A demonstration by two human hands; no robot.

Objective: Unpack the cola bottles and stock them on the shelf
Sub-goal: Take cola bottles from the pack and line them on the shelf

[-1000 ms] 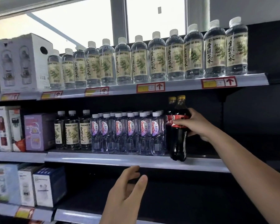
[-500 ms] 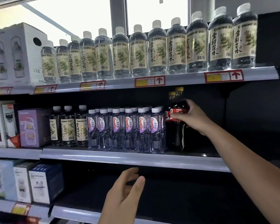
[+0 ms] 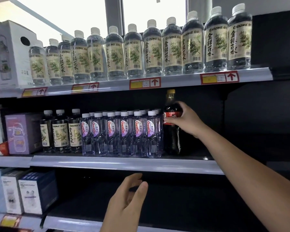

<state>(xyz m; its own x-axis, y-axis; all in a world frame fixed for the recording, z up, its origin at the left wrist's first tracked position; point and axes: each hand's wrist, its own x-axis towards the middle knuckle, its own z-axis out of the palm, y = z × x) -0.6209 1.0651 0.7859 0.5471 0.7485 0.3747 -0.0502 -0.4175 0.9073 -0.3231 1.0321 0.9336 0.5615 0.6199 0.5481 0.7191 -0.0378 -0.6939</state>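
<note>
R hand [image 3: 186,120] grip grasps cola bottle [image 3: 172,131], now pushed deeper, seemingly standing; L hand [image 3: 126,203] released.

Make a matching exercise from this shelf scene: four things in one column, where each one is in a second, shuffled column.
1. cola bottle
2. herbal water row
3. purple box
4. left hand

A. top shelf
B. middle shelf, far left
C. held by the right hand, middle shelf
D. in front of the dark lower shelf, holding nothing

Pairs: 1-C, 2-A, 3-B, 4-D
</note>
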